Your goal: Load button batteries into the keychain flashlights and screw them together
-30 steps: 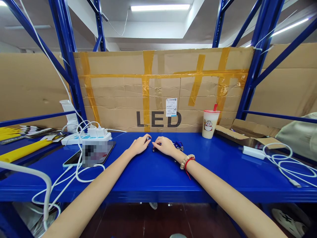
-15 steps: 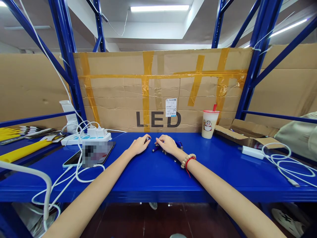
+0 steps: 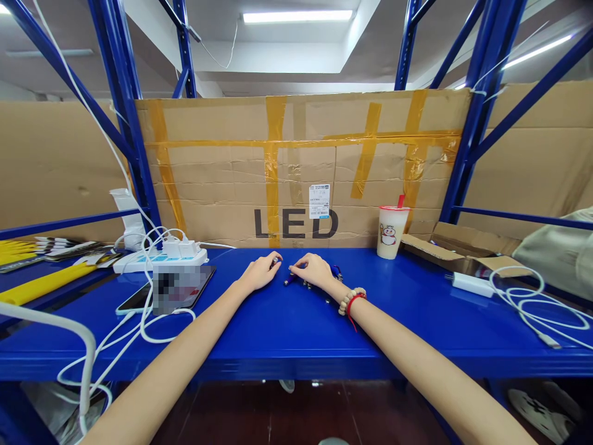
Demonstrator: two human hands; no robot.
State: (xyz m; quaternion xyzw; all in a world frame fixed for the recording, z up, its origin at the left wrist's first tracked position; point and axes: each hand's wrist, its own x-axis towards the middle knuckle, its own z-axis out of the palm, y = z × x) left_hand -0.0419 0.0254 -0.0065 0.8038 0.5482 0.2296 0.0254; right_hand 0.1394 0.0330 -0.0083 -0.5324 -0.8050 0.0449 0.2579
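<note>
My left hand (image 3: pixel 262 272) rests on the blue shelf top with its fingers curled. Between its thumb and fingers sits a small shiny metal piece (image 3: pixel 275 261), too small to name. Just across a narrow gap, my right hand (image 3: pixel 313 271) has thumb and forefinger closed in a pinch; whatever they may hold is too small to make out. Dark blue pen-like pieces (image 3: pixel 338 272) lie partly hidden beneath and behind the right hand. Another dark blue piece (image 3: pixel 289 281) pokes out below its fingertips. Small shiny bits (image 3: pixel 327 301) are scattered near the right wrist.
At left are a white power strip (image 3: pixel 160 260), a tablet (image 3: pixel 199 285) and tangled white cables (image 3: pixel 148 330). A lidded cup (image 3: pixel 392 233), an open cardboard box (image 3: pixel 433 248) and a white charger (image 3: pixel 472 285) stand right. A tall cardboard panel (image 3: pixel 222 185) closes the back.
The fingers of my right hand have drawn together into a pinch, and its thumb has shifted slightly left. My left hand stays nearly in place with the metal piece.
</note>
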